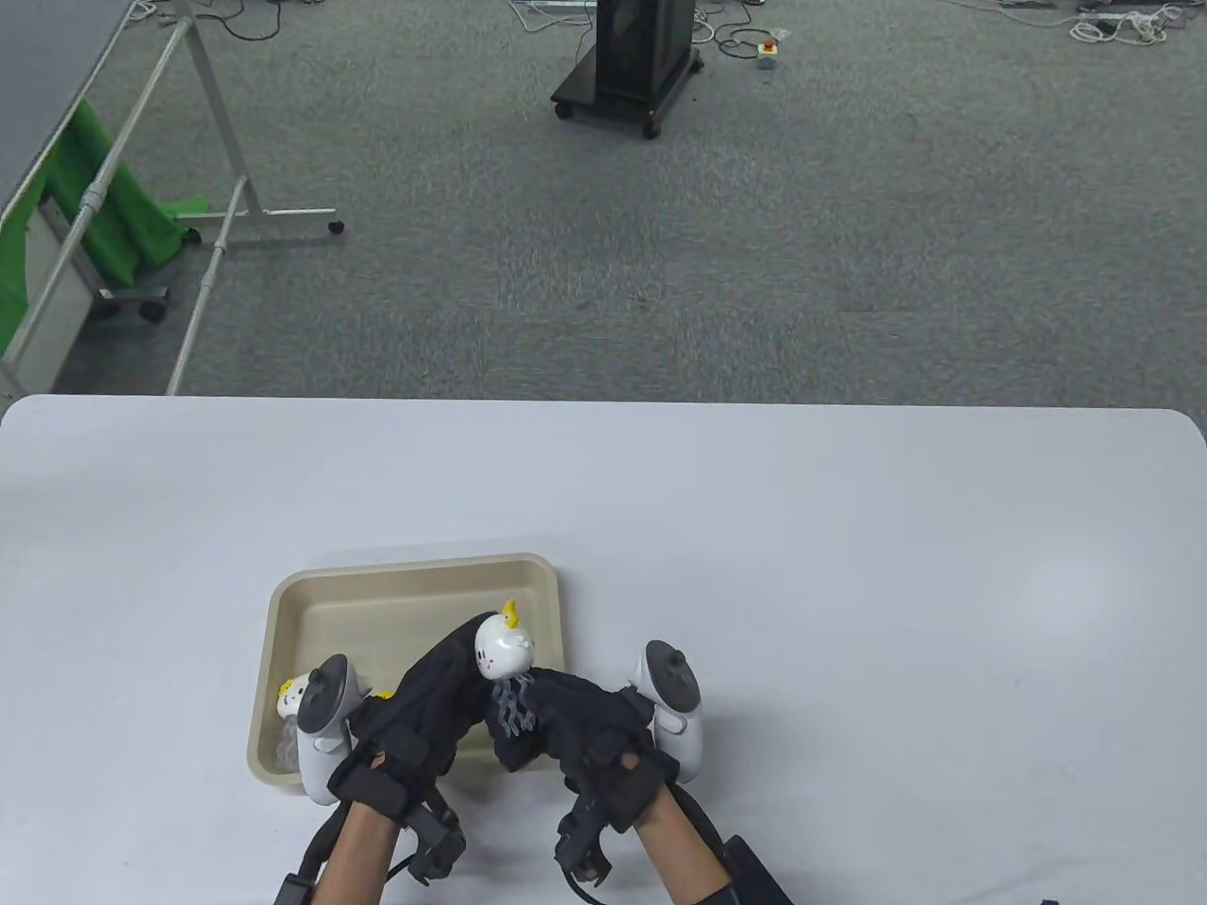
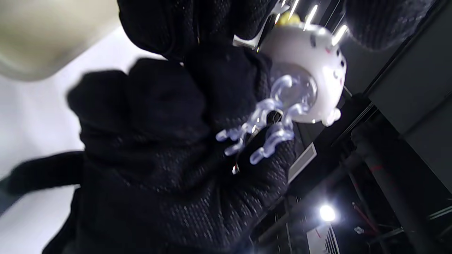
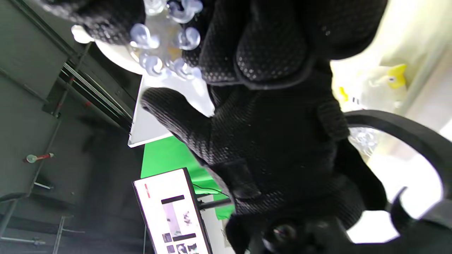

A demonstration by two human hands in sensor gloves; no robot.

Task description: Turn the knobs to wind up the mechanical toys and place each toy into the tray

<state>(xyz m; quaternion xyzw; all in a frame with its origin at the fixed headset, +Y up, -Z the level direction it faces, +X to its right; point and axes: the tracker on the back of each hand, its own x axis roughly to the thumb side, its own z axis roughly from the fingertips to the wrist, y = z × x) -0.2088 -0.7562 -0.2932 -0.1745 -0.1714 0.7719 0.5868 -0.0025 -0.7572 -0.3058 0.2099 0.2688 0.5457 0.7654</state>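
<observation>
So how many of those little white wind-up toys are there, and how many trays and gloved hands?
White wind-up toys with clear curly legs: 2, one held up between both hands, one lying in the tray
Beige plastic tray: 1
Black-gloved hands: 2, left and right
Total: 5

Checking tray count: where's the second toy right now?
Table view: the toy is held up between both hands, left hand and right hand, above the tray's right edge; the other toy lies in the tray's near-left corner.

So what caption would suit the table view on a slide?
Two gloved hands, left hand and right hand, hold a white wind-up toy above a beige plastic tray.
</observation>
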